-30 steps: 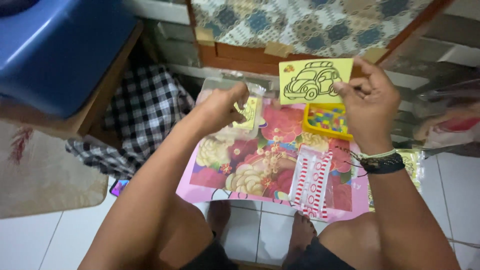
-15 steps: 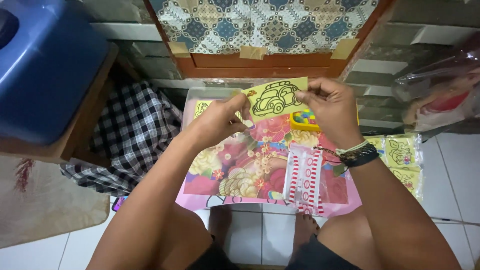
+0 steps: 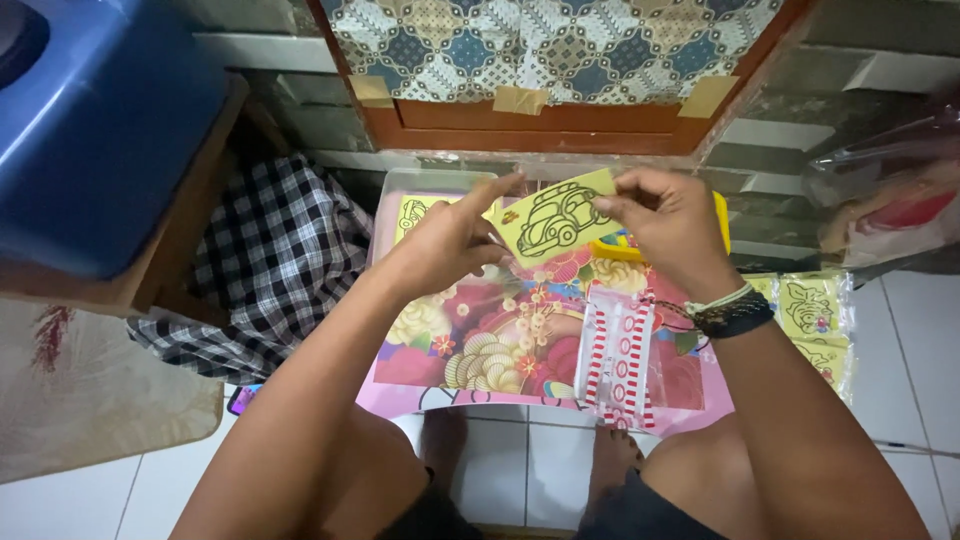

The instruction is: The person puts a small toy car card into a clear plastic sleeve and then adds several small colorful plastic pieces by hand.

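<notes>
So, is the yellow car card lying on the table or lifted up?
Lifted: the card is pinched between left hand and right hand.

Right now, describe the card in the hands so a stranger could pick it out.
Over the pink floral table, both hands pinch one small yellow card. Unlike the yellow sheets in clear bags on the floor, it is bare and bears a black outline of a car.

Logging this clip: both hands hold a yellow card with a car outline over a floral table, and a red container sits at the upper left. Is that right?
Not quite. In the head view the container at the upper left is blue, not red. The rest stands: the left hand and the right hand both hold the yellow card with the car outline over the floral table.
</notes>
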